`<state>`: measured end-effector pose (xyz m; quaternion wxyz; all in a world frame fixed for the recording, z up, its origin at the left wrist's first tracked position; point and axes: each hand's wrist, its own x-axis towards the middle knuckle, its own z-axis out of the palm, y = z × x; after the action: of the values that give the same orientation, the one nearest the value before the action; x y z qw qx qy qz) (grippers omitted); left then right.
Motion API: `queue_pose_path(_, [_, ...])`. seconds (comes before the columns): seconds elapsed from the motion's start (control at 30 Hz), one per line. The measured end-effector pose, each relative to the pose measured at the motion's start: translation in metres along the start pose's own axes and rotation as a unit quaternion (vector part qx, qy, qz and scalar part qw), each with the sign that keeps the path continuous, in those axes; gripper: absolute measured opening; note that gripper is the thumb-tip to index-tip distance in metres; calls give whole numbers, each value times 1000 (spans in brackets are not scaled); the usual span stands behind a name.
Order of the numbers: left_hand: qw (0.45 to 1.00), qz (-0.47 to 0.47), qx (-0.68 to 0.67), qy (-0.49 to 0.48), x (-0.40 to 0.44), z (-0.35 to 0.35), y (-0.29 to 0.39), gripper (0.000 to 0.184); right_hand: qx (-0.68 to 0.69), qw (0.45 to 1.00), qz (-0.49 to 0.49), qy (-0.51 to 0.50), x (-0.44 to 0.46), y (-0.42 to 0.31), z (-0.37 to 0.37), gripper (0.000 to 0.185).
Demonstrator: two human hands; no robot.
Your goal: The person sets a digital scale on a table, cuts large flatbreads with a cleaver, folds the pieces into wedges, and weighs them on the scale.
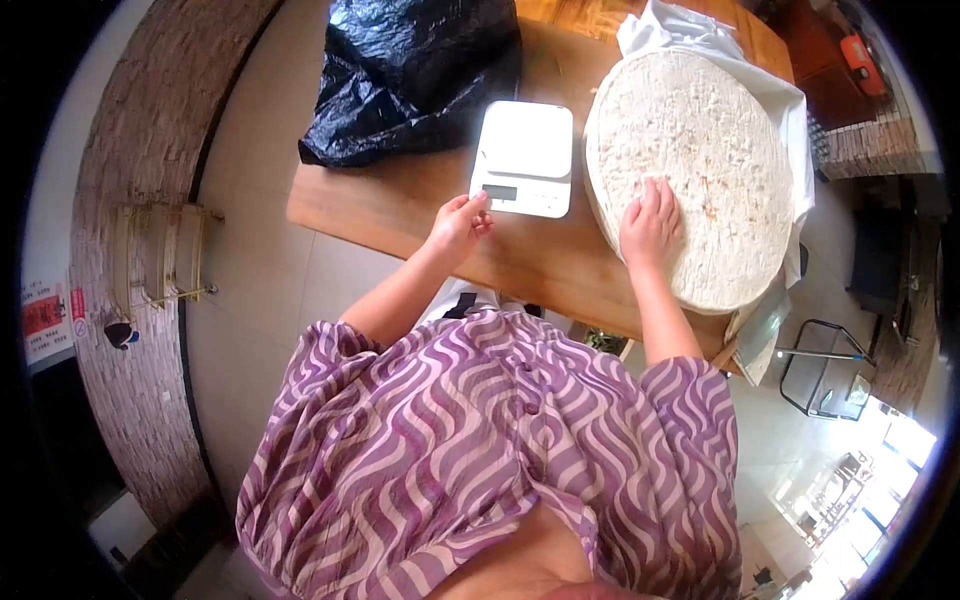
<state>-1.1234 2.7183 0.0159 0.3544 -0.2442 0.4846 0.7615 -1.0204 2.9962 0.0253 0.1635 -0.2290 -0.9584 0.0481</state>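
A white kitchen scale [527, 140] lies on the wooden table, its small display facing me and nothing on its platform. My left hand [463, 224] is closed at the scale's near left corner, the thumb over the edge and the fingers curled in below it. To the right is a thick stack of large round flatbreads [690, 130], pale with a few browned spots. On its top sheet, near the left side, my right hand [652, 222] rests flat with fingers stretched out. The lower sheets show only at the rim.
A crumpled black plastic bag [410, 90] covers the table's left far part. White cloth [680, 28] lies behind and beside the flatbreads. The wooden table [380, 205] ends just in front of me. A metal-framed stand [825, 370] is on the floor at right.
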Motion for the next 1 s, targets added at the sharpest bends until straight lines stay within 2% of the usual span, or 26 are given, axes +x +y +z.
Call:
queue_pose_path(0.13, [998, 17, 66, 14, -10, -25, -12, 21, 14, 1000, -5, -12, -1, -1, -3, 39])
queue_pose_path(0.2, [987, -3, 153, 55, -9, -31, -9, 27, 17, 1000, -17, 5, -9, 1, 4, 39])
queue_pose_path(0.23, [966, -12, 255, 52, -7, -43, -4, 26, 18, 998, -18, -56, -10, -13, -21, 40])
queue_pose_path(0.27, [899, 107, 419, 75, -8, -55, -3, 26, 69, 995, -58, -47, -25, -25, -25, 42])
queue_pose_path(0.3, [790, 224, 563, 92, -22, -52, 9, 28, 119, 988, -96, -37, -41, -38, -25, 43])
queue_pose_path(0.33, [645, 333, 681, 101, -30, -51, 22, 30, 167, 977, -131, -27, -56, -50, -26, 45])
queue_pose_path(0.43, [381, 592, 710, -24, -3, -67, 68, 39, 264, 953, -66, -133, -95, -89, -13, 50])
queue_pose_path(0.53, [304, 589, 745, -75, 24, -66, 115, 41, 336, 934, 31, -112, -87, -110, 21, 52])
queue_pose_path(0.6, [271, 560, 779, -75, 61, -78, 142, 40, 390, 907, 99, -127, -67, -120, 40, 53])
queue_pose_path(0.67, [203, 480, 853, -41, 102, -92, 171, 48, 423, 890, 130, -106, -50, -130, 64, 51])
queue_pose_path(0.7, [237, 443, 865, -11, 122, -98, 188, 49, 405, 899, 123, -112, -46, -136, 69, 52])
queue_pose_path(0.73, [222, 436, 871, 41, 140, -108, 200, 46, 386, 907, 115, -119, -41, -143, 71, 53])
queue_pose_path(0.77, [230, 351, 905, 77, 146, -103, 216, 41, 367, 916, 108, -125, -38, -151, 70, 54])
queue_pose_path(0.8, [222, 296, 922, 111, 165, -106, 228, 39, 390, 892, 131, -188, -35, -162, 68, 55])
queue_pose_path(0.83, [255, 264, 922, 122, 172, -102, 238, 40, 380, 897, 104, -199, -33, -174, 61, 55])
queue_pose_path(0.87, [322, 227, 910, 132, 189, -97, 242, 39, 372, 901, 76, -208, -32, -178, 60, 56])
queue_pose_path(0.93, [423, 226, 872, 98, 233, -112, 246, 38, 308, 932, 78, -177, -42, -190, 63, 52])
queue_pose_path(1.0, [378, 240, 892, 58, 224, -110, 239, 35, 252, 949, 91, -169, -48, -198, 45, 50])
